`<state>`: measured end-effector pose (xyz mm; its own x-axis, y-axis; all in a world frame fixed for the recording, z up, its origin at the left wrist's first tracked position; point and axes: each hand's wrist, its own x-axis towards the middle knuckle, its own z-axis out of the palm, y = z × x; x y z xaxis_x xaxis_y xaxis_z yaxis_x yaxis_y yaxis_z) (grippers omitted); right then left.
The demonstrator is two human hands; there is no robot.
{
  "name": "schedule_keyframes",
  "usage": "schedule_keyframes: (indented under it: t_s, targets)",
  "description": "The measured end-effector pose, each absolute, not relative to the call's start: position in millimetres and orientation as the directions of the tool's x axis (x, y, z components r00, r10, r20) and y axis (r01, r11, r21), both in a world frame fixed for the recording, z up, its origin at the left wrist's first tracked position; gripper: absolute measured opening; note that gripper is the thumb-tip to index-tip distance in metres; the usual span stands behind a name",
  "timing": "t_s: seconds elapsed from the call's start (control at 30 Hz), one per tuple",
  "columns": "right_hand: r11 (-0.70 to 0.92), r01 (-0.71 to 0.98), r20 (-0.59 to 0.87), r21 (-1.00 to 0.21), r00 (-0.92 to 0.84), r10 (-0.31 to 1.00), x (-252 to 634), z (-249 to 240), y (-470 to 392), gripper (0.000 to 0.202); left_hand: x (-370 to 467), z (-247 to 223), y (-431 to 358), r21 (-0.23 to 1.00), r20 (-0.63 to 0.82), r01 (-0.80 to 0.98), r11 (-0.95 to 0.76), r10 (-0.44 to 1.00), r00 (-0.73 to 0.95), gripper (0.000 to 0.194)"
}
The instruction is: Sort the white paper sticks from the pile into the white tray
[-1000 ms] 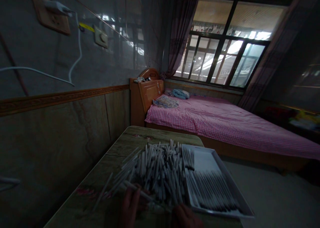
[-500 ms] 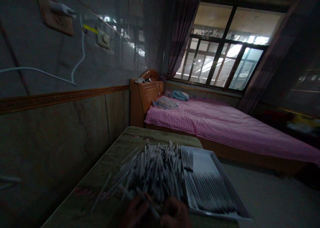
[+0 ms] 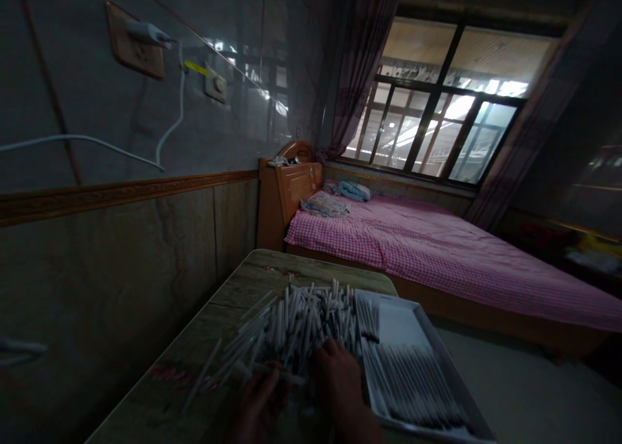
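Observation:
A large loose pile of slim white pen-like sticks [image 3: 304, 321] lies on the table [image 3: 214, 327]. My left hand [image 3: 262, 395], low in the view, is closed around one white pen-like stick [image 3: 290, 378], which points to the right. Against the near right side of the pile, my right hand [image 3: 340, 376] has its back to me and its fingers bent down. Its fingertips are hidden, so its grip does not show. Just right of it, a white tray [image 3: 396, 324] holds similar sticks in a neat row with dark ends, plus a smaller bunch at its far left corner.
A bed with a pink checked sheet [image 3: 369, 236] stands beyond the table, its wooden headboard [image 3: 296, 188] by the left wall. A charger [image 3: 148, 34] with a white cable hangs from a wall socket. Some sticks lie apart at the table's left.
My right hand has moved forward from beside my left hand to the pile. The stick in my left hand has turned from slanting to nearly level. The view has shifted slightly.

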<state>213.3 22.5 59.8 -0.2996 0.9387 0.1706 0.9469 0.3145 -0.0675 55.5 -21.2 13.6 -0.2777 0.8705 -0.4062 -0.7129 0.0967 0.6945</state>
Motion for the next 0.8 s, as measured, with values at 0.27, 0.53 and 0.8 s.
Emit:
schedule_keyframes:
  t_s: [0.27,0.53,0.8]
  targets:
    - [0.316,0.948,0.112,-0.038,-0.311,0.944,207.1,60.7,22.1,0.02,51.6,7.9,-16.7,0.686,-0.46,-0.703,0.188,0.861,-0.218,0.023]
    - [0.275,0.959,0.146,-0.073,-0.263,0.954,209.7,53.0,19.8,0.025,53.9,25.6,-16.9,0.651,-0.465,-0.733,0.196,0.867,-0.182,0.027]
    - [0.294,0.87,0.317,-0.396,-0.171,0.933,231.6,27.0,6.1,0.022,53.7,20.4,-17.9,0.689,-0.443,-0.7,0.187,0.873,-0.204,0.023]
